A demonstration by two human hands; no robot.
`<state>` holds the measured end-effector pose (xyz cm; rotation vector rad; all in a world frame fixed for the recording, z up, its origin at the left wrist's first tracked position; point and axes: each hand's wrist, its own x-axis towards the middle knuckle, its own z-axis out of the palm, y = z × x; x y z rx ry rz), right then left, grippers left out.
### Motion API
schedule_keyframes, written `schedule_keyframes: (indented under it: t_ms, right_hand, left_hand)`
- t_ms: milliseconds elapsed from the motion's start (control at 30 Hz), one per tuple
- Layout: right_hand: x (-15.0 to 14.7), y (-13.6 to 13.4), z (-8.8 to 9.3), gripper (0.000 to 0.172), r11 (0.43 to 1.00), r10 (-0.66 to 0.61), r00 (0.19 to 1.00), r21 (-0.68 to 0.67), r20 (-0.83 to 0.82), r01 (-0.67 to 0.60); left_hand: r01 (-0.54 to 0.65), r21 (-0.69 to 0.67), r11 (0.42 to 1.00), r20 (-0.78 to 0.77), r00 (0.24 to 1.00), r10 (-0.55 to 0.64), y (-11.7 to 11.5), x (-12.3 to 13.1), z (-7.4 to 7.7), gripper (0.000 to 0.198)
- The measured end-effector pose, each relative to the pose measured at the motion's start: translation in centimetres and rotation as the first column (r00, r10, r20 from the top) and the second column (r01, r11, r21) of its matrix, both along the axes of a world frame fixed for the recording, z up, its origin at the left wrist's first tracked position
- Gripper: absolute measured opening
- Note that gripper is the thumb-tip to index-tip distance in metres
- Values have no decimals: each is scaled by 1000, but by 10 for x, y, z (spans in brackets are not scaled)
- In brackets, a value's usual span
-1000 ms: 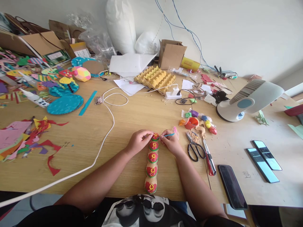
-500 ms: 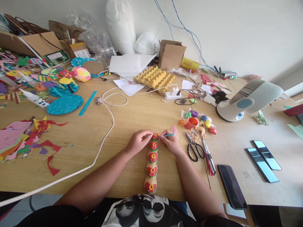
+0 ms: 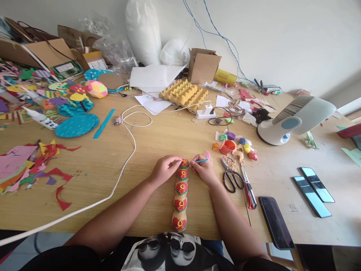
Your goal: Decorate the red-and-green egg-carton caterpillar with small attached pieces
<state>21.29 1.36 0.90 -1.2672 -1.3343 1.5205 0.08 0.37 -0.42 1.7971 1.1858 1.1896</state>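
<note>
A strip of egg-carton cups [image 3: 181, 188] runs away from me along the table, its domes covered with red clay, green edging and yellow loops. My left hand [image 3: 166, 168] has thumb and fingertips pinched together at the left side of the farthest dome [image 3: 184, 163], steadying it. From the right, my right hand [image 3: 203, 169] grips a thin blue modelling tool [image 3: 201, 160], its tip against that same dome. A bit of pink clay [image 3: 208, 154] shows just behind my right hand. The fingertips hide part of the far dome's sides.
Scissors [image 3: 232, 177], a red utility knife [image 3: 249, 190] and a phone [image 3: 275, 222] lie to the right. Beyond are a red cup [image 3: 227, 147] with bagged clay and a white fan [image 3: 296, 118]. A white cable [image 3: 124, 169] crosses at left, near paper scraps [image 3: 17, 162].
Almost nothing differs. Both hands stay at the farthest dome, with only a very slight shift of the tool and the camera view.
</note>
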Motion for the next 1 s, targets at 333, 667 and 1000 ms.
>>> schedule_keyframes:
  t_ms: [333, 667, 1000]
  right_hand:
    - [1, 1, -1, 36, 999, 14, 1000, 29, -12, -14]
    - [0, -1, 2, 33, 999, 33, 999, 29, -14, -33]
    - [-1, -2, 4, 37, 999, 29, 1000, 23, -9, -29]
  left_hand:
    - [-7, 0, 1000, 3, 1000, 7, 0, 0, -1, 19]
    - [-3, 1, 1000, 8, 1000, 3, 0, 0, 0, 19]
    - [-1, -10, 1000, 8, 1000, 1, 0, 0, -2, 18]
